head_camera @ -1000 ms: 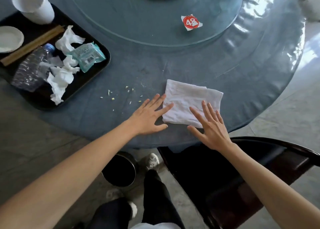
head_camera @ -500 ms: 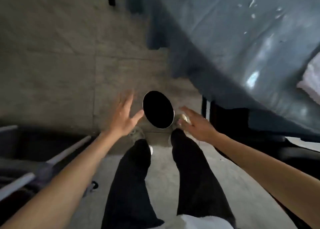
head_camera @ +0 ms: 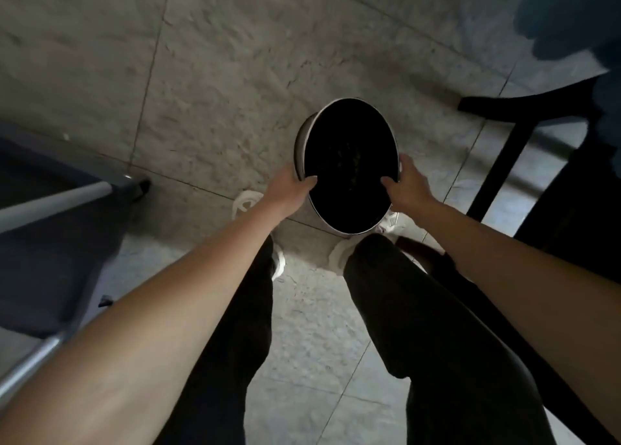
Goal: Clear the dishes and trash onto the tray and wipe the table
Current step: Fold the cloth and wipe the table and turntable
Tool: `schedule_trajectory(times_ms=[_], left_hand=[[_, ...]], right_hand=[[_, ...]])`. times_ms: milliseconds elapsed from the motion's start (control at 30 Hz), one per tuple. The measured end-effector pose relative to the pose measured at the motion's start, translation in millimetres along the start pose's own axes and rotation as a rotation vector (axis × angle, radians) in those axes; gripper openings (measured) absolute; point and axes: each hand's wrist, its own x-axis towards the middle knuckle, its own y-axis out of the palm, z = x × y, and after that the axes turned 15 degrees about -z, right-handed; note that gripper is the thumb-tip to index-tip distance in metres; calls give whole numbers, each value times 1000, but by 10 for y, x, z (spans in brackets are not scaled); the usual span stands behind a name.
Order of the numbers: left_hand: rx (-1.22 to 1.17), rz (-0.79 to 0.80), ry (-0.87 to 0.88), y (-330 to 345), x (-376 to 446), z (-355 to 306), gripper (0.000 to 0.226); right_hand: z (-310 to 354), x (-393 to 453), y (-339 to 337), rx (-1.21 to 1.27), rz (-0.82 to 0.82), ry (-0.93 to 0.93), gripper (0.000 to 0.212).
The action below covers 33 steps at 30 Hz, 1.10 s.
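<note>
I look straight down at the floor. A round trash bin (head_camera: 349, 162) with a silver rim and a black inside stands on the tiles in front of my feet. My left hand (head_camera: 289, 189) grips its left rim, thumb hooked over the edge. My right hand (head_camera: 405, 184) grips the right rim the same way. The table top, the tray and the white cloth are out of view.
A black chair (head_camera: 524, 121) stands at the right, under the hanging blue tablecloth (head_camera: 571, 17). Another chair with metal legs (head_camera: 50, 202) is at the left. My legs in black trousers fill the lower middle, on grey floor tiles.
Both hands left the white cloth on the table, dropped toward the floor, and now hold the bin's rim. The view swung from the table top down to the floor.
</note>
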Motion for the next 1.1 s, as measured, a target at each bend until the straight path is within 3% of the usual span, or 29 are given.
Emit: schedule_trajectory(times_ms=[100,267,400,567,667,767,867,967,1100], left_hand=[[-5,-46,42,195,79,28,36],[136,-179,26,262,26,-58,39],[117,-214,84,61,-265,-192,34],[-49,-239,108,-445,-1031,-510,36],[-272,-225,-1,-792,-1619,-839,48],[-405,-306,-97,-1116,-2192,-1186,44],[-396,-347,-19,-1399,-2709,-1517,41],[-313,-291,97,-1613,-3129,-1774,52],[-289,-295,147,-1717,-3496,-2004,54]], right_hand=[[-31,101,33,-24,-50,-6,57],[19,-33,37,-157,-195,-96,53],[63,-309,-161,-71,-233,-106,54],[184,-1033,-795,128,-190,-177,49],[356,-1568,-1300,243,-189,-174,53],[521,-2082,-1793,353,-179,-83,59],[659,-2535,-2271,399,-212,-51,62],[777,-2920,-2668,429,-259,-62,59],[807,-3227,-3017,559,-226,-64,58]])
